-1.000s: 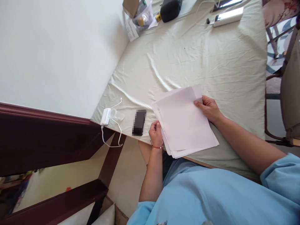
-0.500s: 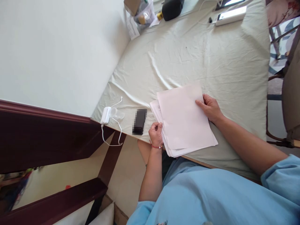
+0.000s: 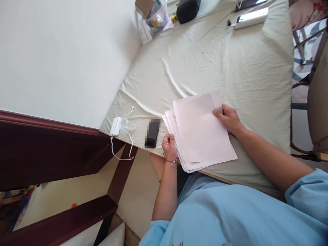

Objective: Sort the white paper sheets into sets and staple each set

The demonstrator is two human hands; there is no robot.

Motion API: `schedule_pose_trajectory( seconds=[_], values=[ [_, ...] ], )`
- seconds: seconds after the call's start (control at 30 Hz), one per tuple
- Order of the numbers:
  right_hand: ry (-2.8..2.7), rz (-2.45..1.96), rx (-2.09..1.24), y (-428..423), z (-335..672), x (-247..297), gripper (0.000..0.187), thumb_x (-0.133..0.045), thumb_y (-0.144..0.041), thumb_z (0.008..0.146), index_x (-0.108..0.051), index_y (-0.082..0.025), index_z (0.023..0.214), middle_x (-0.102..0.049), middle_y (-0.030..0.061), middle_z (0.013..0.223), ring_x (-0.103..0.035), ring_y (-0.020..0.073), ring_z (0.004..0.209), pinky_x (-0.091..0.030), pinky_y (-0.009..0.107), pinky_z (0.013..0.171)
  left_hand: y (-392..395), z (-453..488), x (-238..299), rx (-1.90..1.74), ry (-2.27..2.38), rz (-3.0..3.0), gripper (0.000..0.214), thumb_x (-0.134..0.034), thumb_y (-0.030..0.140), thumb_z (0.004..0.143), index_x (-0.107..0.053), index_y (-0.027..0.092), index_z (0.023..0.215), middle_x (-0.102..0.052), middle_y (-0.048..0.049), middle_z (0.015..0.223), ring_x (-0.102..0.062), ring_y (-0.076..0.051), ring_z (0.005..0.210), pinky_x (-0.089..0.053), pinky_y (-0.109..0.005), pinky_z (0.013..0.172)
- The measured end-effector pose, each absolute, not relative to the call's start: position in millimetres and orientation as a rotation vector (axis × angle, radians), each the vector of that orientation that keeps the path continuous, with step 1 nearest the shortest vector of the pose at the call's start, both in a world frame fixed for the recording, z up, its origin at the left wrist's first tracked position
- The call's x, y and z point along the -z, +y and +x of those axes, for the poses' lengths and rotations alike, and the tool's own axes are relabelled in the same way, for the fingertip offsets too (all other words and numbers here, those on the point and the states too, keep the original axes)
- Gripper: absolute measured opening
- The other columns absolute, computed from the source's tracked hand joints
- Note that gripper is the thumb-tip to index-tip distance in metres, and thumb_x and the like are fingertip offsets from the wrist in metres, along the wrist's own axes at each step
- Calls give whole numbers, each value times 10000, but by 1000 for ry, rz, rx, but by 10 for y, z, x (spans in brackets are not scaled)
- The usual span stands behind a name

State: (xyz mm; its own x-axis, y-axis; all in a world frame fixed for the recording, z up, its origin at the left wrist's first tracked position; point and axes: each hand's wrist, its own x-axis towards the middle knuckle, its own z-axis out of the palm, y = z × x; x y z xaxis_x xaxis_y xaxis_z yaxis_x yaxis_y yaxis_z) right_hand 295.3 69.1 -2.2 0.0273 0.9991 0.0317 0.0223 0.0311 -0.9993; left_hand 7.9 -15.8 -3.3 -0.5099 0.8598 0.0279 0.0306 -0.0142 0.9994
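Observation:
A stack of several white paper sheets [image 3: 201, 131] lies fanned at the near edge of a table covered with a pale cloth [image 3: 243, 68]. My left hand [image 3: 169, 147] is closed, pinching the stack's left edge. My right hand [image 3: 229, 119] grips the right edge of the top sheet, thumb on top and fingers curled under. The lower sheets stick out at the left and bottom of the stack.
A dark phone [image 3: 152, 133] lies just left of the papers. A white charger with cable [image 3: 115, 126] sits at the table corner. At the far end are a black pouch [image 3: 188, 9], a clear bag of items [image 3: 156, 18] and a white power bank [image 3: 251, 17]. A chair [image 3: 316, 102] stands at the right.
The top sheet slid slightly back toward me and to the right under my right hand, and the lower sheets fan out more at the left. My left hand stayed at the edge.

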Motion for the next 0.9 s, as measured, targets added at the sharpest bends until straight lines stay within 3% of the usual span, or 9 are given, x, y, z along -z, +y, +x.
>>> schedule_pose_trajectory(
  seconds=[0.27, 0.4, 0.57, 0.63, 0.77, 0.9],
  values=[
    [-959, -1152, -1121, 697, 2920, -59, 338, -787, -512, 811, -630, -243, 942, -715, 31, 910, -627, 192, 776, -517, 292, 637, -155, 47, 64, -1669, 1712, 1042, 486, -709, 675, 868, -547, 217, 850, -550, 33, 789, -519, -138, 761, -450, -273, 754],
    [-897, -1104, -1148, 733, 2946, -105, 411, -828, -569, 759, -618, -262, 931, -733, 36, 905, -679, 218, 822, -571, 328, 700, -144, 45, 79, -1662, 1663, 1024, 496, -741, 660, 849, -561, 222, 995, -636, -6, 908, -603, -157, 847, -486, -293, 835],
    [-870, -1079, -1231, 763, 3031, -90, 405, -857, -547, 742, -652, -267, 953, -737, 33, 890, -718, 230, 878, -590, 333, 702, -144, 48, 58, -1631, 1600, 1002, 584, -830, 539, 805, -512, 263, 1209, -627, 18, 874, -625, -148, 767, -497, -275, 750],
    [-836, -1071, -1281, 769, 3061, -89, 407, -878, -521, 721, -675, -270, 969, -749, 29, 901, -720, 228, 855, -597, 339, 700, -146, 48, 53, -1635, 1595, 1000, 543, -835, 497, 801, -551, 258, 1196, -639, 18, 878, -636, -146, 786, -507, -272, 766],
    [-825, -1072, -1329, 774, 3081, -109, 408, -884, -510, 707, -689, -279, 982, -759, 30, 894, -717, 240, 812, -597, 364, 677, -159, 43, 45, -1539, 1684, 1107, 324, -775, 483, 846, -697, 204, 992, -725, -31, 925, -671, -176, 877, -532, -305, 849],
    [-844, -1041, -1322, 755, 3025, -121, 425, -873, -529, 713, -686, -279, 1003, -755, 26, 912, -717, 236, 827, -593, 363, 705, -182, 41, 26, -1481, 1688, 1110, 353, -715, 520, 897, -771, 193, 1015, -788, -63, 1024, -707, -217, 987, -543, -349, 936]
  ],
)
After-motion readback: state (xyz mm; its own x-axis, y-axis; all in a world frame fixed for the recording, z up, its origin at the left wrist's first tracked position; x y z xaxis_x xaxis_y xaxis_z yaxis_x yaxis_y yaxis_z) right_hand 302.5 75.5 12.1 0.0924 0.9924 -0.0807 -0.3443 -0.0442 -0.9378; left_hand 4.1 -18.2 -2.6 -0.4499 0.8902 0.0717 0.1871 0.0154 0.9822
